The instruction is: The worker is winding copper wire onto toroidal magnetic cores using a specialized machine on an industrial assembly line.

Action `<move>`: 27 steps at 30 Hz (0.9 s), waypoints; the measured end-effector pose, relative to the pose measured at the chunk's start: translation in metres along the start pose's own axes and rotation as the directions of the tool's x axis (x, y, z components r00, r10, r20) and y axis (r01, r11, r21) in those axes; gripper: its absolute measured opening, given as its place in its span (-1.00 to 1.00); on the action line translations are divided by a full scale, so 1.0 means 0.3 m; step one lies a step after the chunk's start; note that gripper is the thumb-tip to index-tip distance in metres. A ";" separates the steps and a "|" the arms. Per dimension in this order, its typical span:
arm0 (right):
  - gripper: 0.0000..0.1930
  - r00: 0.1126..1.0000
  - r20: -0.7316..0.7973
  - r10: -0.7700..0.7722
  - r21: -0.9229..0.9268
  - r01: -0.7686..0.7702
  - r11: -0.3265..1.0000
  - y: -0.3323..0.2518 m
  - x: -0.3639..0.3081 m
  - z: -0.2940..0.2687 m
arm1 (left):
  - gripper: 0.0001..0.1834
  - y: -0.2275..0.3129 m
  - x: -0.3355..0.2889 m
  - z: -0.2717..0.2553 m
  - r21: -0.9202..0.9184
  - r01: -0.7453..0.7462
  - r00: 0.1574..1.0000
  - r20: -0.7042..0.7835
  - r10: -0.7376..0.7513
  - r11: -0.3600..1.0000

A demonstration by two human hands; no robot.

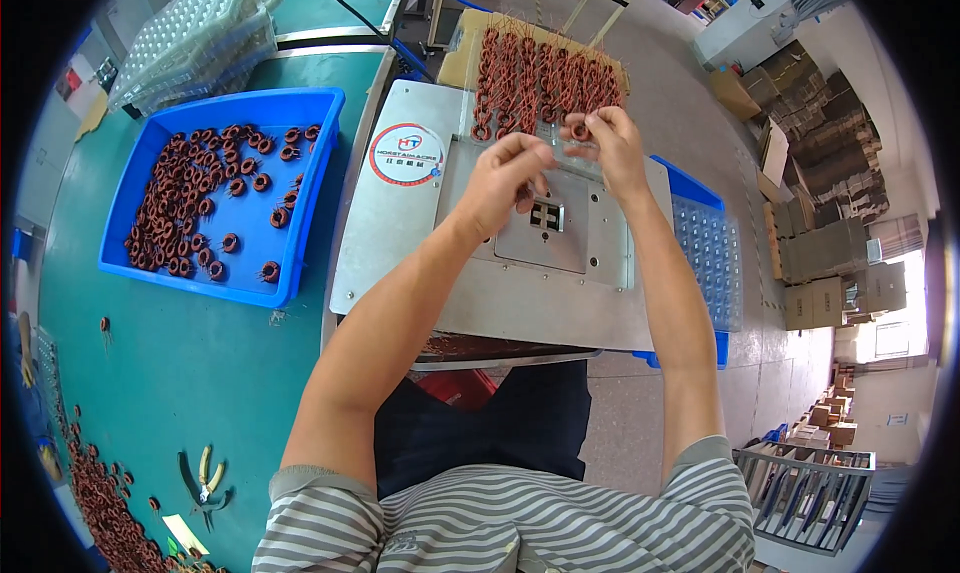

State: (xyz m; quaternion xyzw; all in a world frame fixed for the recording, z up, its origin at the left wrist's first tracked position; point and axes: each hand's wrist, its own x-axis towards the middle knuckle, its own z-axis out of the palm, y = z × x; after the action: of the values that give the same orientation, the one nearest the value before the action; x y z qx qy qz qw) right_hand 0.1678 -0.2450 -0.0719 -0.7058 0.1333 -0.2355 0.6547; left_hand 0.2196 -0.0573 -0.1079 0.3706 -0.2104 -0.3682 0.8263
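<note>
Over a grey metal machine (400, 228) both of my hands are raised close together. My right hand (618, 145) pinches a copper-wound ring coil (580, 131) between thumb and fingers. Lower and to the left, my left hand (495, 185) is closed around another ring coil (524, 199), mostly covered by the fingers. Just below the hands, the machine's top plate has a small square opening (545, 216) with metal parts inside. Behind them, a clear tray holds rows of wire-wound ring coils (515, 73), their thin leads sticking up.
To the left, a blue bin (318, 198) of loose coils stands on a green table (250, 373). Stacked clear trays (195, 43) sit behind it. Pliers (205, 485) and a pile of coils (105, 508) lie nearer. Right of the machine is a clear dimpled tray (708, 258) over a blue bin.
</note>
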 end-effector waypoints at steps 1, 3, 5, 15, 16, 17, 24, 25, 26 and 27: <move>-0.79 1.000 -0.002 -0.005 0.003 0.005 1.000 -0.024 -0.042 -0.001 | -0.76 0.013 -0.002 0.001 0.004 -0.002 1.000 0.004 0.002 1.000; -0.76 0.986 0.142 0.090 0.080 -0.102 0.992 -0.039 -0.117 -0.008 | -0.75 0.029 -0.002 -0.015 -0.119 0.046 0.993 -0.103 -0.059 0.992; -0.76 0.981 0.174 0.087 0.075 -0.101 0.992 -0.014 -0.170 -0.020 | -0.77 0.010 0.011 -0.015 -0.030 0.055 0.990 -0.126 -0.059 0.998; -0.79 0.991 0.122 0.045 -0.030 -0.042 0.999 0.064 -0.264 0.009 | -0.77 -0.034 0.015 0.004 0.356 0.044 0.999 -0.020 -0.040 0.934; -0.79 0.992 0.114 0.045 -0.027 -0.043 0.999 0.068 -0.266 0.006 | -0.78 -0.030 0.014 0.008 0.375 0.061 0.998 -0.038 -0.051 0.925; -0.81 0.992 0.120 0.044 -0.029 -0.041 0.999 0.073 -0.265 0.001 | -0.80 -0.028 0.013 0.012 0.393 0.078 0.997 -0.056 -0.061 0.916; -0.83 0.986 0.168 0.008 -0.050 0.000 0.999 0.078 -0.284 0.002 | -0.83 -0.042 0.021 -0.011 0.432 0.074 0.997 -0.052 -0.057 0.899; -0.83 0.986 0.165 0.009 -0.050 -0.001 0.999 0.077 -0.285 0.002 | -0.84 -0.043 0.024 -0.012 0.335 0.088 0.996 -0.048 -0.076 0.938; -0.82 0.983 0.185 -0.018 -0.039 0.025 0.999 0.077 -0.285 0.001 | -0.84 -0.042 0.025 -0.014 0.236 0.102 0.995 -0.043 -0.094 0.967; -0.82 0.978 0.205 -0.045 -0.028 0.052 0.998 0.076 -0.285 0.001 | -0.84 -0.042 0.024 -0.016 0.236 0.102 0.995 -0.041 -0.095 0.966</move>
State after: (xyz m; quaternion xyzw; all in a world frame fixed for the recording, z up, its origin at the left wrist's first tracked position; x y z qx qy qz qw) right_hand 0.0977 -0.2047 -0.1079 -0.7401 0.0522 -0.1753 0.6472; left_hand 0.2215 -0.0664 -0.1201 0.4822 -0.2219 -0.3757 0.7597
